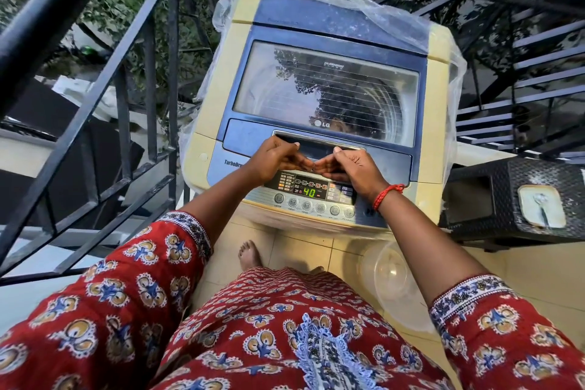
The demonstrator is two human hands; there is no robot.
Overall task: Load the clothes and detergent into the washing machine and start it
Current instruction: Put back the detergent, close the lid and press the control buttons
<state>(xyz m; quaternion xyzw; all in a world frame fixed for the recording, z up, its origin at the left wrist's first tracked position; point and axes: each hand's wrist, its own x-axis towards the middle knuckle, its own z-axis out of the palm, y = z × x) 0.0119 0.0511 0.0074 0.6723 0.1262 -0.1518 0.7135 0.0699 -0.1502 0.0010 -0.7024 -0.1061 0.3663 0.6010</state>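
Red printed sleeves reach forward to the washer (221, 123), both hands at the lid handle (316, 142). Left hand (278, 160) and right hand (354, 168) are curled, fingers hooked toward the handle recess, fingertips nearly meeting. Lid (323, 92) is shut; just below the hands the panel (311, 196) shows "40". Likely next: lift the lid or press start. Readable: "LG", "TurboDru…". No clothes visible.
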